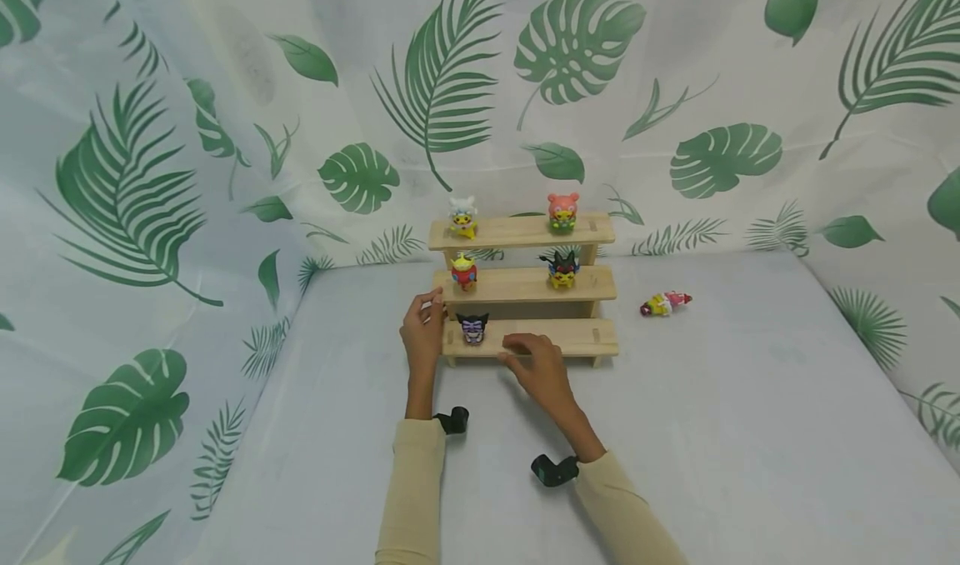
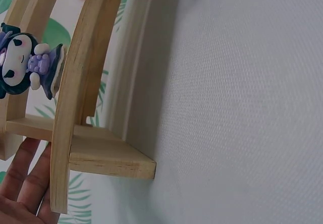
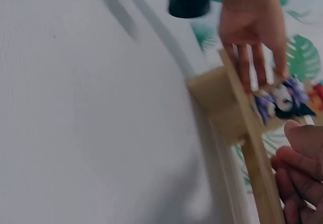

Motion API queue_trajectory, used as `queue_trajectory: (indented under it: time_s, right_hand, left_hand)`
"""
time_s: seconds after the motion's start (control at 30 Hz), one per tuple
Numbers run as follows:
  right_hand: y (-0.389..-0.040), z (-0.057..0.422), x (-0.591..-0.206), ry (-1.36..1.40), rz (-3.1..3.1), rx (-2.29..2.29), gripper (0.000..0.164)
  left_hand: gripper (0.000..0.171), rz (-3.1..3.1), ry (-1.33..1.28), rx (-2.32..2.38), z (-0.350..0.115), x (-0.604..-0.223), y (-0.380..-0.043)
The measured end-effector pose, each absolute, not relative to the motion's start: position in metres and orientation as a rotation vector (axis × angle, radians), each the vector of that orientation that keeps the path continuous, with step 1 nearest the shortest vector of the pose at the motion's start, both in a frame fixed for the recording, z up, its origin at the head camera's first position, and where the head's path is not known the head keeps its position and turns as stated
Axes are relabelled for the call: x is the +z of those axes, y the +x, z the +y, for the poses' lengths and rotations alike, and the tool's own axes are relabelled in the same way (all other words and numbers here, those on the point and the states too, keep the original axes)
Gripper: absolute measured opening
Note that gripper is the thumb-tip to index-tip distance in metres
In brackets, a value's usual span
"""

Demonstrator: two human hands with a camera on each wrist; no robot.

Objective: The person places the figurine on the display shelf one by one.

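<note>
A three-tier wooden display shelf (image 1: 517, 284) stands against the back wall. My left hand (image 1: 423, 332) is at its left end, fingers nearly straight along the side of the lower tiers. Just over the front edge of the bottom tier is my right hand (image 1: 538, 367), thumb and fingers apart and loosely bent, with nothing between them. A dark-hooded figurine (image 1: 472, 328) with a white face and purple body stands upright on the bottom tier, between my hands. In the left wrist view this figurine (image 2: 22, 65) appears sideways, near the left fingers (image 2: 35, 183).
The top tier bears a white-hooded figurine (image 1: 463, 217) and a pink-hooded one (image 1: 562, 212). On the middle tier stand a red-and-yellow figurine (image 1: 464, 272) and a black-eared yellow one (image 1: 563, 271). A pink-and-yellow figurine (image 1: 665, 303) lies on the table right of the shelf.
</note>
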State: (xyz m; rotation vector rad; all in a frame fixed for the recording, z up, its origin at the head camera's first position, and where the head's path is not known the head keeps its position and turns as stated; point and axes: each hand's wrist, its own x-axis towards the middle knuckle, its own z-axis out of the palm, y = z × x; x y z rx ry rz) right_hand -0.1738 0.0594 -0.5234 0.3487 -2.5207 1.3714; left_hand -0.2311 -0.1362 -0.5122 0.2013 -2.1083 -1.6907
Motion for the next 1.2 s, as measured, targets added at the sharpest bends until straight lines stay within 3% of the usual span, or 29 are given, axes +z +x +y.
queue_trajectory:
  time_s: [0.17,0.33,0.53,0.73,0.93,1.2]
  right_hand:
    - [-0.172,0.085,-0.522,0.241,-2.365,1.483,0.013]
    - [-0.176,0.122,-0.522,-0.094,-2.163,1.483,0.015]
    - [-0.184,0.174,-0.529,-0.47,-2.058,1.462,0.028]
    - [-0.2,0.208,-0.536,-0.805,-2.22,1.544,0.063]
    - [-0.226,0.223,-0.543,-0.885,-2.139,1.605,0.087]
    - [-0.25,0.226,-0.551,-0.942,-2.109,1.538,0.097]
  left_hand:
    - [0.024,-2.103,0.197,-1.708,-0.137,-0.511,-0.231]
    - [0.024,-2.116,0.196,-1.696,-0.137,-0.511,-0.231]
    - [0.024,-2.114,0.189,-1.7,-0.137,-0.51,-0.231]
    - [0.024,-2.117,0.194,-1.704,-0.137,-0.511,-0.23]
    - [0.025,-2.116,0.18,-1.697,-0.138,-0.514,-0.231]
    - [0.026,-2.118,0.185,-1.702,-0.138,-0.513,-0.232]
